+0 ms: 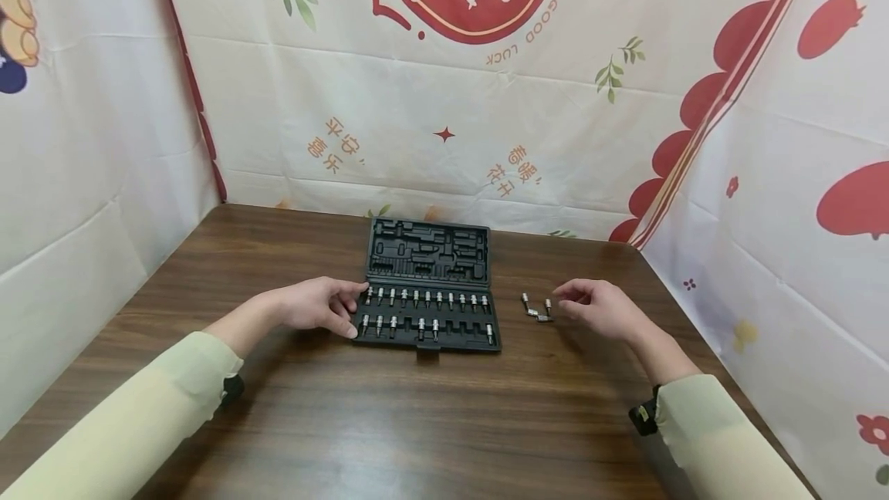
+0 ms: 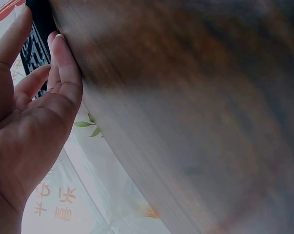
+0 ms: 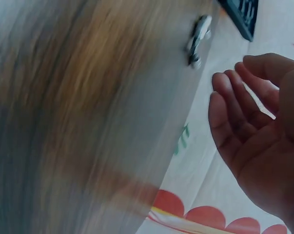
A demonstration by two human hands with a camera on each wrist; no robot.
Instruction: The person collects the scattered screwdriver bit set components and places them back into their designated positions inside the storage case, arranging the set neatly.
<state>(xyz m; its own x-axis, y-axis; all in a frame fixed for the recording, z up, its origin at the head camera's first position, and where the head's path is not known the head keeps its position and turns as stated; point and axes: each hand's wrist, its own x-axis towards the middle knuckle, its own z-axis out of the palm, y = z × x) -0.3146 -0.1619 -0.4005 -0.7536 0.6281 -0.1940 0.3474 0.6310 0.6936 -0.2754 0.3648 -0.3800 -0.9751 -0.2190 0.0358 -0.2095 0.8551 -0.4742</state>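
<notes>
Person's L hand (image 1: pixel 316 305) is at the L side of the open black case (image 1: pixel 430 313): index fingertip by the hinge end, thumb at the near L corner, the two spread w/ a wide gap btwn, touching the edge. R hand (image 1: pixel 600 309) is over the table (image 1: pixel 417 438), fingers loosely bent, modest gap btwn thumb & index, nothing held. The loose socket bits (image 1: pixel 532 312) lie in a small cluster just beyond the R fingertips, btwn that hand & the case's R side; the R wrist view also shows them apart from the fingers. Case lid (image 1: pixel 430 251) leans back at the far side, its molded slots facing up. In the base, the far row of seated bits (image 1: pixel 416 298) is well filled; near row has gaps, mostly R of middle.
</notes>
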